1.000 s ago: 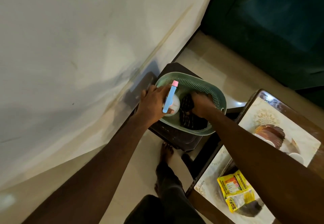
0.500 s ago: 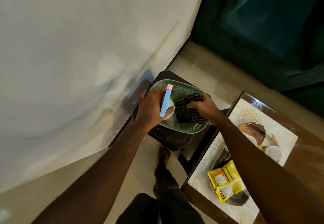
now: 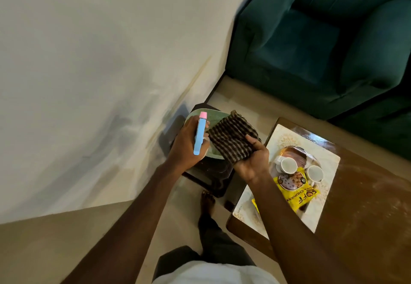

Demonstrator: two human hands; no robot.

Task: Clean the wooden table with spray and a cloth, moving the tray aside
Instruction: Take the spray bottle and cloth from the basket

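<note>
Left hand [image 3: 186, 148] grips the spray [image 3: 200, 135], pink cap toward 12 o'clock. The bottle looks light, rigid and smooth, and is probably best held round its body. Right hand [image 3: 252, 161] pinches the cloth [image 3: 230, 141] at its 5 o'clock edge, thumb on top. Soft and limp, it will likely droop unless bunched. Both hang over the basket [image 3: 215, 117]. At 3 o'clock of the right hand, the tray [image 3: 325, 157] lies on the table [image 3: 367, 206], bearing cups [image 3: 288, 165] and a packet [image 3: 295, 191]. The load looks loose and breakable, so grasp opposite edges and keep it level.
</note>
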